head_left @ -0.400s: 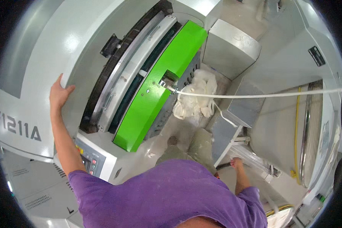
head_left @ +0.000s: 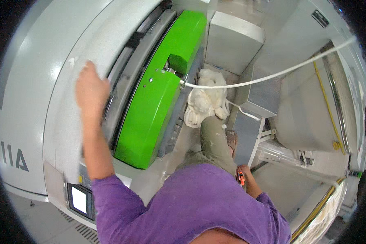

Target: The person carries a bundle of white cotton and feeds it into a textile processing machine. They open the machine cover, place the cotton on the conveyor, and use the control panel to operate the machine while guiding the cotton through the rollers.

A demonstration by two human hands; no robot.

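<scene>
My left hand, smeared by motion, is at the edge of a white curved machine cover. Whether its fingers grip that edge I cannot tell. Just right of the hand is the machine's long opening, which the cover partly hides. Alongside runs a bright green panel with a square recess. A white hose is fixed at the recess and stretches off to the right. Low beside my right thigh, my right hand is closed by an orange and black object; its grip is mostly hidden.
A heap of white fibre lies on the floor ahead of my legs. Grey metal boxes stand behind it. Large drums or bins with yellow cords flank the right side. A lit control screen is near my left elbow.
The white cover has moved right over part of the opening, my left hand moving with its edge. My right hand has come closer to my thigh. The view has shifted.
</scene>
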